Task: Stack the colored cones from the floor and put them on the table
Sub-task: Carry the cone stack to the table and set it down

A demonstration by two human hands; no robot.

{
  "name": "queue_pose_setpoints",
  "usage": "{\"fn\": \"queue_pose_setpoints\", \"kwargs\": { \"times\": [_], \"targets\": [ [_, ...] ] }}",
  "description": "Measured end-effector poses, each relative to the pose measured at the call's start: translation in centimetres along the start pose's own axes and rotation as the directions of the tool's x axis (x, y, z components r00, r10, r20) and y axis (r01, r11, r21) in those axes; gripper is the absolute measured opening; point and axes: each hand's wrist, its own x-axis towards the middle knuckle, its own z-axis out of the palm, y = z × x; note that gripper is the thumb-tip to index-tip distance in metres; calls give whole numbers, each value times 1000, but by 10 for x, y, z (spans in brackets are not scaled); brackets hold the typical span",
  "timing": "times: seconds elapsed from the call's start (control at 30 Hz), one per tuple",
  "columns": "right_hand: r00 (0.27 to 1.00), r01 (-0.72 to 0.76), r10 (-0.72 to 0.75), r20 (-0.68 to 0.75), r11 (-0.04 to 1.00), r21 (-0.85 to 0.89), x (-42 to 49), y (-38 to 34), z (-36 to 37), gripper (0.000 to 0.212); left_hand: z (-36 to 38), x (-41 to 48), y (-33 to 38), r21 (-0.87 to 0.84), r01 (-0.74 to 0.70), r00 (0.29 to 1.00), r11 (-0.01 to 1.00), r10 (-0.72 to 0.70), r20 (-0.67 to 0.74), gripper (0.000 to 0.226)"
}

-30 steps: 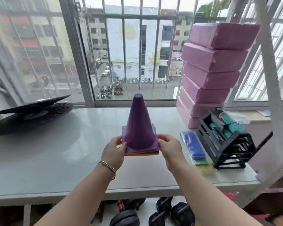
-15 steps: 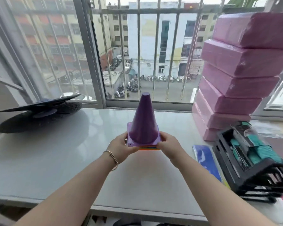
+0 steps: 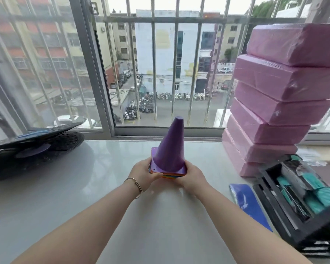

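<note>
A stack of cones [image 3: 170, 149] with a purple cone on top stands upright near the middle of the grey table [image 3: 65, 187]. Edges of orange, yellow and blue bases show under the purple base. My left hand [image 3: 143, 174] grips the left side of the stacked bases. Gripping the right side is my right hand [image 3: 191, 177]. The stack's bottom is at or just above the tabletop; I cannot tell whether it touches.
Black round discs [image 3: 32, 147] lie at the table's left. A tall pile of wrapped pink blocks [image 3: 274, 103] stands at the right by the barred window [image 3: 160, 73]. A black rack [image 3: 303, 210] with teal items and a blue packet [image 3: 250, 204] sit at the right front.
Both hands carried the cone stack forward and down over the table, farther from the front edge. The view moved closer to the window.
</note>
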Motion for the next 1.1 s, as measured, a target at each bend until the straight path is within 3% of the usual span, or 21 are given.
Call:
{"fn": "queue_pose_setpoints", "kwargs": {
  "times": [0.27, 0.5, 0.67, 0.9, 1.1],
  "targets": [
    [997, -13, 5, -77, 995, -102, 38, 5, 6, 38, 10, 37, -15, -18, 33, 998, 999, -33, 47, 38],
    [995, -36, 19, -95, 982, -185, 56, 7, 3, 37, 17, 55, -22, -91, 61, 994, 994, -52, 99, 40],
    [993, -61, 34, -118, 969, -238, 65, 9, -7, 31, 23, 68, -17, -58, 65, 995, 996, -60, 81, 28],
    [997, -72, 64, -41, 972, -224, 76, 7, -26, 47, 31, 86, -14, 4, 66, 993, 998, -66, 93, 32],
    [995, -67, 49, -87, 974, -217, 87, 12, -32, 46, 36, 99, -13, -6, 65, 992, 998, -64, 105, 33]
  ]
}}
